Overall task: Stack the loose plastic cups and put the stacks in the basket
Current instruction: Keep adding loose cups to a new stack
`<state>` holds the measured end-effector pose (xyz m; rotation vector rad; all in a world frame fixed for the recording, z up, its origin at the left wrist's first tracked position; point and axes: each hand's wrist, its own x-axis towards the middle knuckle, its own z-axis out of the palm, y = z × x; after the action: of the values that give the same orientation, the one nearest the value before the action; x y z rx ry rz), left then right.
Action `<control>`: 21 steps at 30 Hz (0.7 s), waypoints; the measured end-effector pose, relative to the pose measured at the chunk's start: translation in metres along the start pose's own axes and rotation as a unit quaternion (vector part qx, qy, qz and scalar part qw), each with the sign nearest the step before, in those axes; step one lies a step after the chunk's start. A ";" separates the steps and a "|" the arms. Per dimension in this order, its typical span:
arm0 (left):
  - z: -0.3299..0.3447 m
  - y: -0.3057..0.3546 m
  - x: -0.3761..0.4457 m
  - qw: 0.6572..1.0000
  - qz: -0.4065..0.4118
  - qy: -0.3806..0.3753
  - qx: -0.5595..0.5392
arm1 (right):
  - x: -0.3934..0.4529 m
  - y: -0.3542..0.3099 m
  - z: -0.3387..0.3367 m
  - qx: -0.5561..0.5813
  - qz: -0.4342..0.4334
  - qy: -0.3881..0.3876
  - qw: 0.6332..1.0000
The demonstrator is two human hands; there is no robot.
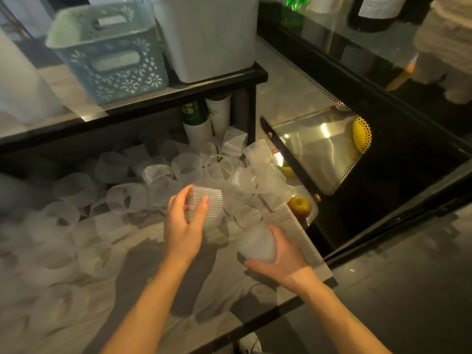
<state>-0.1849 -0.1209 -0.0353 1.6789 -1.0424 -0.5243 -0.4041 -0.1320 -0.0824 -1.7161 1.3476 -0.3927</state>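
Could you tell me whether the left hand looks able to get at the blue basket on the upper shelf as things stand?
Probably not yet. The left hand grips a ribbed cup, so it is busy, and the basket sits far back on the raised shelf. Nothing blocks the way above the loose cups.

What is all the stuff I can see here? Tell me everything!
Loose plastic cups: too many to count, clear ribbed or frosted, scattered over the table.
Basket: one, blue-green with cut-out pattern, on the raised shelf.
Bin: one, white, beside the basket.
Paper cup stacks: two, white and one partly green, under the shelf.
Apple: one, red-yellow, in the display case at right.
Yellow fruit: one, farther back in the case.
Ribbed cup: one, clear, held by the left hand.
Frosted cup: one, held by the right hand.
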 end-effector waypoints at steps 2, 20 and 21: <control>-0.012 0.005 -0.008 0.999 -0.001 -0.030 -0.031 | 0.001 -0.012 0.007 -0.001 -0.025 -0.011 1.000; -0.031 0.013 -0.032 0.974 0.066 -0.197 0.093 | -0.007 -0.054 0.006 -0.034 -0.114 -0.100 0.988; -0.029 0.014 -0.034 0.970 0.066 -0.212 0.100 | -0.007 -0.055 0.005 -0.025 -0.114 -0.097 0.988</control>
<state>-0.1861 -0.0782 -0.0169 1.6949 -1.5492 -0.7295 -0.3690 -0.1228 -0.0401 -1.9041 1.0334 -0.3120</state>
